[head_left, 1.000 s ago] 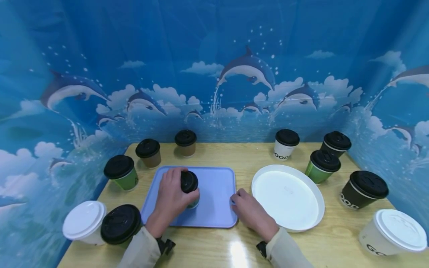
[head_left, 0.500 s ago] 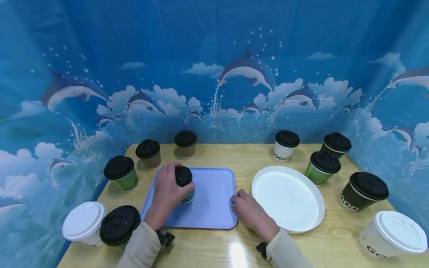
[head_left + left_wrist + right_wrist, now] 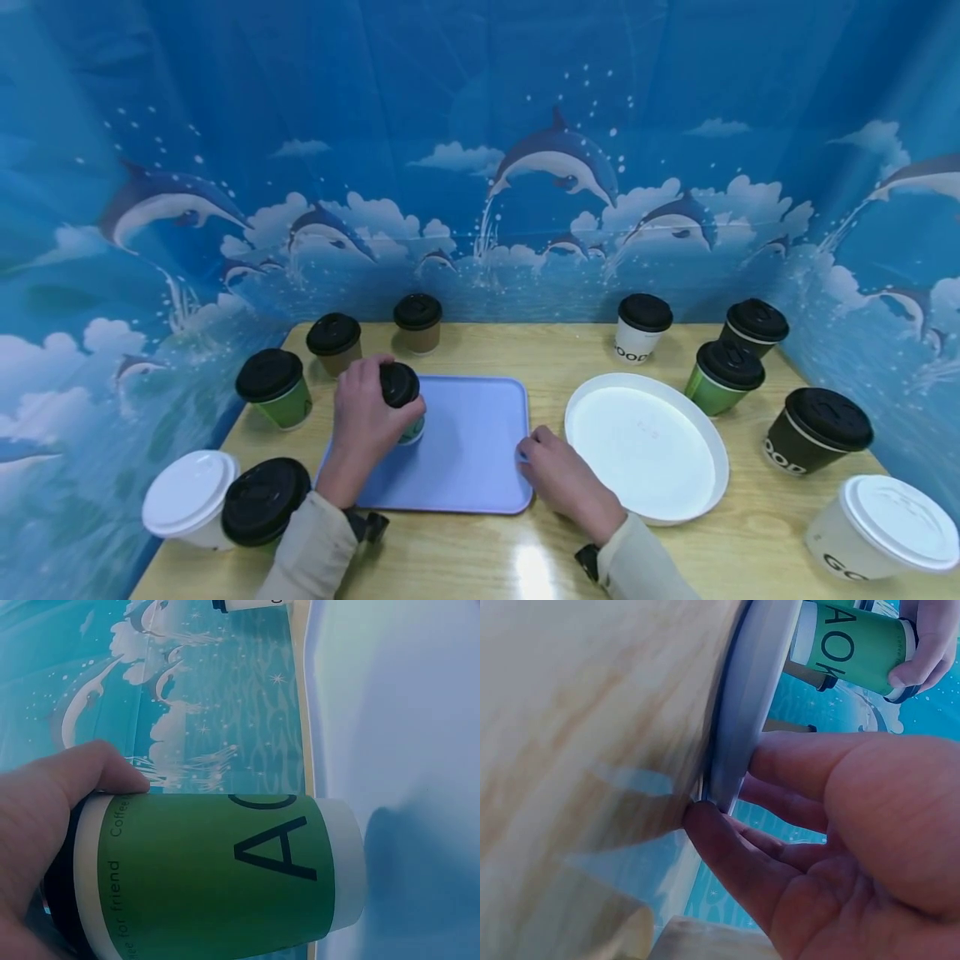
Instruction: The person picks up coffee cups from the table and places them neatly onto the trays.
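My left hand [image 3: 367, 417] grips a green paper coffee cup [image 3: 210, 870] around its black lid [image 3: 399, 385], with fingers and thumb on opposite sides. The cup is upright, its white base close over the left part of the lavender rectangular tray [image 3: 472, 442], and a shadow shows on the tray beside it. My right hand [image 3: 566, 479] pinches the tray's right rim; in the right wrist view its thumb and fingers [image 3: 720, 840] lie on either side of that edge. Most of the cup's body is hidden behind the left hand in the head view.
A round white tray [image 3: 645, 446] lies right of my right hand. Lidded cups line the left, including a green one [image 3: 285, 404] and a white-lidded one [image 3: 187, 500]. Several more stand right, among them a black cup [image 3: 813, 429]. A dolphin-print curtain [image 3: 480, 167] encloses the table [image 3: 442, 554].
My left hand has carried the green cup leftward and slightly away from me, from near the tray's middle to its left part. The right hand stays on the tray's rim.
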### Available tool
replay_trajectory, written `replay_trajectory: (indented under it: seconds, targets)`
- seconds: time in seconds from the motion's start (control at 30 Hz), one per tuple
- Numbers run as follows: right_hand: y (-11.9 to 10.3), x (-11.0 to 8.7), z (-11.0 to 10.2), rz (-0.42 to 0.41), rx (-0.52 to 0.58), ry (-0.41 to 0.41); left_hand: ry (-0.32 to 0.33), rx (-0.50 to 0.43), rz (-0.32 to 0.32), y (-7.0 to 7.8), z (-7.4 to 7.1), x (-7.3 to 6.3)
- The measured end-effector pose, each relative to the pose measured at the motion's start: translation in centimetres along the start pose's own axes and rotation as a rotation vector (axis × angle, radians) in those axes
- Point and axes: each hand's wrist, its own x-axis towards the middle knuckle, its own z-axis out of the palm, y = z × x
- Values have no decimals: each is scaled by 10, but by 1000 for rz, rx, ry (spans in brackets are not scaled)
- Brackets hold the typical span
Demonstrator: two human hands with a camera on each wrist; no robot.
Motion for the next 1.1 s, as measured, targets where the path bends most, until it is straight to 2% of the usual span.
replay_trajectory:
  seconds: [0.47,0.6,0.83,1.1]
  targets:
    - [2,2,0,-9,6,10,52,3,13,7,3,5]
    - [2,0,2,1,8,3,48,-9,22,10,5,4]
    - [2,-2,4,-1,5,2,50,-15,-22,9,9,5]
    - [3,0,3,-22,-6,25,82,-4,-17,5,8,9]
